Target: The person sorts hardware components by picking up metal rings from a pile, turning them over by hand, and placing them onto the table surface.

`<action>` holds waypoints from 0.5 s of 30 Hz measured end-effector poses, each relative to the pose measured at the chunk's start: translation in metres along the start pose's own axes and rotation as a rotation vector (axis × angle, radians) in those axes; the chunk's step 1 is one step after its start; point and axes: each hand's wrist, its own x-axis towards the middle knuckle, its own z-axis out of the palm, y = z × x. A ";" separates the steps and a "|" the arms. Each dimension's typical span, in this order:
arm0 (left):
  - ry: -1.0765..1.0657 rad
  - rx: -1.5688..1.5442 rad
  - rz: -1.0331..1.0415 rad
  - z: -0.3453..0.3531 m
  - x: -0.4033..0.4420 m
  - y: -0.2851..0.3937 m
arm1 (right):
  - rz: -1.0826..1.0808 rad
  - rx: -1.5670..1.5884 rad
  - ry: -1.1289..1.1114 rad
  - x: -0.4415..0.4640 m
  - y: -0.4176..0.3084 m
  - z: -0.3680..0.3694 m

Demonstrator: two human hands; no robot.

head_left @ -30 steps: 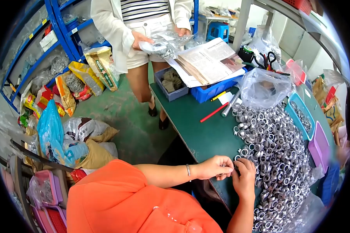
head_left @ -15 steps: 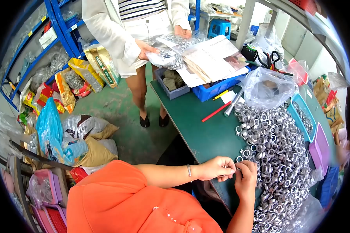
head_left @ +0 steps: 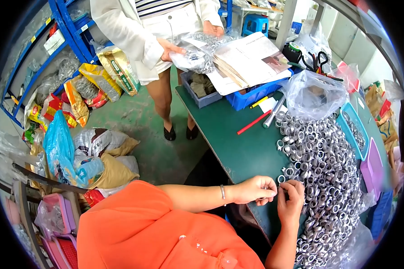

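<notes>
My left hand (head_left: 255, 191), with a bracelet at the wrist, is closed over the edge of the green table (head_left: 247, 161). A bit of small metal shows between its thumb and fingers, mostly hidden. Close by on the right, my right hand (head_left: 291, 201) has its fingers curled in a pinch; whatever they hold is hidden. Just beyond its fingertips lies a metal ring (head_left: 281, 179), at the border of a large pile of small silvery metal rings (head_left: 327, 179).
Across the table a person (head_left: 166, 31) holds clear bags of metal parts (head_left: 195, 56). Papers (head_left: 251, 58) lie on a blue bin (head_left: 238, 99). A red pen (head_left: 254, 123), a plastic bag (head_left: 312, 96), a turquoise tray (head_left: 352, 130) and a purple tray (head_left: 371, 170) surround the pile.
My hands, touching before, are now slightly apart. The view has shifted a little, so the table and pile sit further right. The other person's bags have moved slightly.
</notes>
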 end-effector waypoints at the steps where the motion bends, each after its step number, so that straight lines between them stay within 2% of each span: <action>1: 0.004 0.000 -0.008 0.000 0.000 0.000 | -0.005 -0.007 -0.004 0.001 -0.001 0.000; 15: -0.005 -0.053 -0.019 0.000 0.002 0.000 | 0.001 -0.086 -0.064 0.000 -0.002 -0.002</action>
